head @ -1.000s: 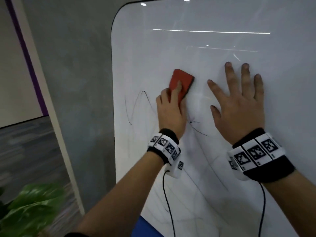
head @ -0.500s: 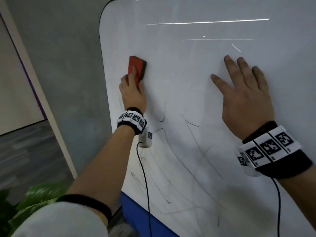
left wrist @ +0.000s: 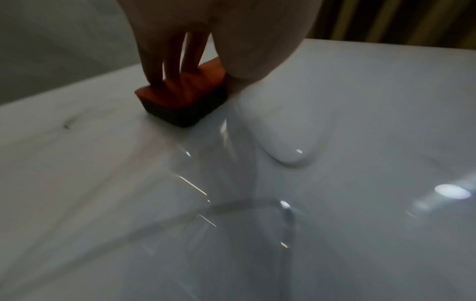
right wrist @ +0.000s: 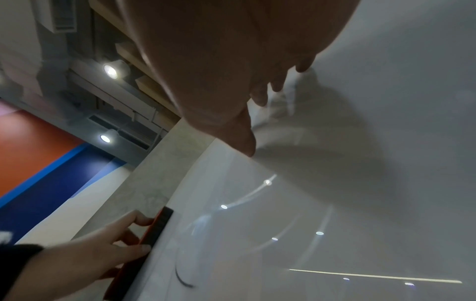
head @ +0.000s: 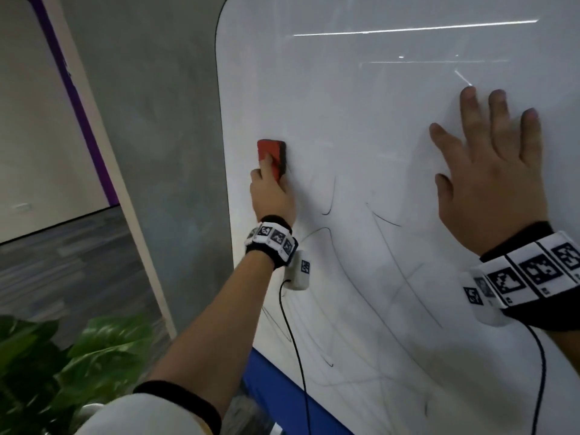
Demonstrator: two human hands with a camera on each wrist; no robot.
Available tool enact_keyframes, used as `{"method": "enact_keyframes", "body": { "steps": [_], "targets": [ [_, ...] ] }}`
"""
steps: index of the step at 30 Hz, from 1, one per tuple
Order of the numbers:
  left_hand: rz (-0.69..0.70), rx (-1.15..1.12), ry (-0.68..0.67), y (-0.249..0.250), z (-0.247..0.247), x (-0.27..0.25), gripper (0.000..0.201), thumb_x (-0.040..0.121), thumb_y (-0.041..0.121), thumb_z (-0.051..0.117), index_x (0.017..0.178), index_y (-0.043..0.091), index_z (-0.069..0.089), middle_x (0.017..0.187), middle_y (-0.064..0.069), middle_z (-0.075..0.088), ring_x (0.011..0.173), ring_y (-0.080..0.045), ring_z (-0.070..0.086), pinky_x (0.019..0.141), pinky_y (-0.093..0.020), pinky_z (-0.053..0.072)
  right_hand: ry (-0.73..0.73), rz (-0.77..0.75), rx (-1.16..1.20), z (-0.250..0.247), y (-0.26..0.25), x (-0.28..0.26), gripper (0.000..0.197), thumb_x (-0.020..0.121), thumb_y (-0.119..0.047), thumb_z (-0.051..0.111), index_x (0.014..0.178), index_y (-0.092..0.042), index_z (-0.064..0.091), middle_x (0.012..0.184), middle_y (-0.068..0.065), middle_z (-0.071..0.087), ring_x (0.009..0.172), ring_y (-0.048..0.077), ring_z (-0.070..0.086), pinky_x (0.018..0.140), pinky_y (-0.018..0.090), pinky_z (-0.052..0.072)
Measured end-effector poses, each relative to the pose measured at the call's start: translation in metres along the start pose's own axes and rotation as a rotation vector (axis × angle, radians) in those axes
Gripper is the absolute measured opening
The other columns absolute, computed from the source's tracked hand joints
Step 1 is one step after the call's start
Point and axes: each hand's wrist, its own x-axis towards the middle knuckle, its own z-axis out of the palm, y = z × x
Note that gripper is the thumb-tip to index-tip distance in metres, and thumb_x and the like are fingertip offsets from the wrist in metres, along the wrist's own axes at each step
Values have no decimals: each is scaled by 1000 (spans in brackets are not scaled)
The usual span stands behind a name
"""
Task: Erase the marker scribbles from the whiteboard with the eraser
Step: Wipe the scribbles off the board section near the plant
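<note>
A red eraser (head: 272, 157) with a dark felt face lies flat against the whiteboard (head: 376, 120) near its left edge. My left hand (head: 272, 191) grips the eraser (left wrist: 184, 97), fingers along its red back and thumb at its side; the eraser (right wrist: 157, 228) shows edge-on in the right wrist view. My right hand (head: 489, 164) lies flat on the board to the right, fingers spread and straight, holding nothing. Thin black marker scribbles (head: 386, 277) curve across the board below and between the hands. A short dark stroke (right wrist: 182, 280) sits near the eraser.
A grey wall (head: 157, 152) borders the board on the left. A blue strip (head: 270, 387) runs under the board's lower edge. A green leafy plant (head: 62, 356) stands at lower left. Cables hang from both wrist cameras.
My left hand has carried the eraser leftward across the board to its left edge, then down. The marks near the board's left edge are gone. The right hand stays flat on the board.
</note>
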Motion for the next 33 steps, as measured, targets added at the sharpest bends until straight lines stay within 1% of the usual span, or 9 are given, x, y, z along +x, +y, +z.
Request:
{"method": "enact_keyframes", "body": {
  "steps": [4,8,12,16,17,21,24,30,33],
  "targets": [
    [298,-104,-12,32,27,-70,50,96,-4,60,144,7,50,138,-28,52,121,-45,55,106,-55,50,24,13,22,0,0,0,62,96,-15,60,154,-10,40,170,17,5,156,42,6,124,61,0],
    [531,-110,-66,45,49,-144,62,89,-16,69,139,16,51,144,-31,50,133,-51,48,112,-64,43,41,-11,36,-4,1,-3,62,95,-15,60,154,-12,41,170,16,8,157,41,7,126,58,0],
    [632,-91,-159,41,58,-195,58,89,-10,70,138,18,57,146,-28,52,138,-44,44,117,-61,39,45,-47,43,-5,7,-3,60,95,-7,58,153,-15,44,170,15,11,157,40,10,126,55,2],
    [773,-77,-194,36,56,-187,39,97,4,63,133,16,63,140,-26,58,132,-40,49,116,-57,41,46,-70,51,-5,14,-2,58,96,-6,57,151,-17,47,170,13,13,157,38,13,127,53,6],
    [761,-67,-165,33,53,-173,38,96,4,66,132,14,65,139,-25,59,130,-40,52,115,-57,42,47,-73,49,-5,15,-2,57,96,-7,57,151,-18,48,170,13,14,157,37,14,127,52,7],
    [395,-103,-16,25,28,-87,43,93,-4,59,135,2,61,141,-24,52,129,-40,54,113,-57,44,49,-82,35,-9,19,-2,58,93,-2,57,148,-19,51,170,12,17,156,35,17,127,50,11],
    [278,-198,22,24,24,-50,49,92,-9,53,140,2,55,143,-20,48,131,-35,52,115,-52,44,19,-95,26,-11,21,-1,61,92,1,54,148,-21,51,170,12,15,157,34,15,127,48,10],
    [524,-220,-23,48,52,-144,52,90,-19,60,129,15,53,143,-30,49,132,-48,49,113,-61,41,0,-123,22,-12,22,1,63,89,2,51,148,-21,52,170,13,15,157,35,14,127,50,13],
    [664,-179,-163,45,56,-203,34,93,-12,63,119,11,65,141,-26,55,135,-46,49,113,-63,41,12,-130,26,-14,22,0,61,90,2,53,147,-21,53,170,13,17,157,35,17,126,49,14]
  ]
}}
